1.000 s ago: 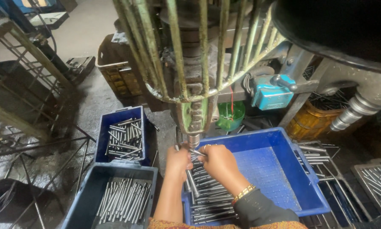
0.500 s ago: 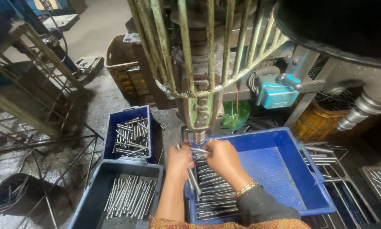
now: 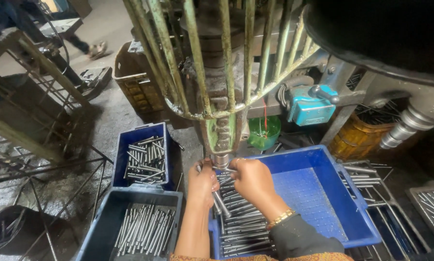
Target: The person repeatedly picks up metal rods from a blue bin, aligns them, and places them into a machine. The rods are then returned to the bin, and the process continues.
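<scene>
While both hands met under the press spindle, left hand gripped a steel rod over the blue tray; right hand pinched another at the spindle. Step looked like loading; next prob. needs careful alignment.

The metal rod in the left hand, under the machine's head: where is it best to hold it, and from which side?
Probably at its middle shaft, from the left. The metal rod slants down towards the blue tray, its lower end free, its upper end hidden by the left hand near the machine's head. The right hand fills the other side.
</scene>
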